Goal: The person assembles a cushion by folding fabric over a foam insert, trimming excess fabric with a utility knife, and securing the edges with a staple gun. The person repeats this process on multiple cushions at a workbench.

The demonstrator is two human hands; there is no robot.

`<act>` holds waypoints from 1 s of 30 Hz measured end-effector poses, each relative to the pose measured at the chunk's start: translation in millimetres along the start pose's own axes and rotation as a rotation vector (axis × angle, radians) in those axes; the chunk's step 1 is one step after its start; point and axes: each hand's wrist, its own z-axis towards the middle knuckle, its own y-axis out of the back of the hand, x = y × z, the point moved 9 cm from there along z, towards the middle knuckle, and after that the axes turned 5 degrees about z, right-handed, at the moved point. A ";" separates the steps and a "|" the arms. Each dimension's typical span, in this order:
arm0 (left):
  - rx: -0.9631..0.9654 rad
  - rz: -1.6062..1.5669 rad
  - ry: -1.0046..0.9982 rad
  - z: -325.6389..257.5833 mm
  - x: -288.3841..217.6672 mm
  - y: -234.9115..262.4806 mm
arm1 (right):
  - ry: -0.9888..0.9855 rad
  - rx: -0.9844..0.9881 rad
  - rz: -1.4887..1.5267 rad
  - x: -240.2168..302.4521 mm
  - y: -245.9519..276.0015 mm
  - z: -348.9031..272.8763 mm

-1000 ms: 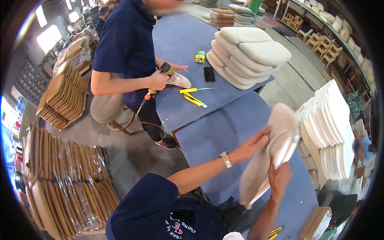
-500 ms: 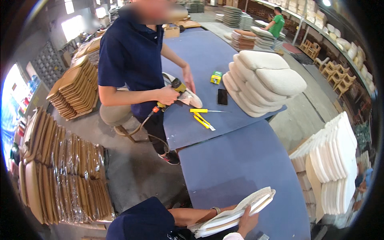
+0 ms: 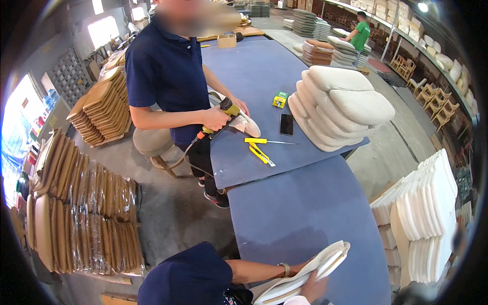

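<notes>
A seat pad (image 3: 320, 272), white foam with pale cream fabric around it, is held tilted on edge above the near part of the blue table. My left hand (image 3: 301, 266), with a watch at its wrist, grips it from the far side, its fingers partly hidden by the fabric. On the near side, my right hand (image 3: 315, 287) grasps the pad's edge. Across the table, a person in a dark blue shirt holds a yellow and black air staple gun (image 3: 230, 108) against another cream cushion (image 3: 250, 126).
A yellow-handled screwdriver (image 3: 255, 141), a yellow cutter (image 3: 259, 153), a phone (image 3: 286, 124) and a small green-yellow box (image 3: 279, 99) lie on the blue table (image 3: 295, 203). Cream cushions (image 3: 340, 109) are stacked beside them. White foam pads (image 3: 422, 208) stand right; wrapped brown pads (image 3: 96, 213) stand left.
My hands have turned the pad slightly, and the fabric now covers more of its far side. The other person's free hand has moved nearer the staple gun.
</notes>
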 end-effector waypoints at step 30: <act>0.020 0.212 -0.001 -7.7 -37.4 4.3 | -0.584 0.186 0.746 -129.5 -11.5 -4.8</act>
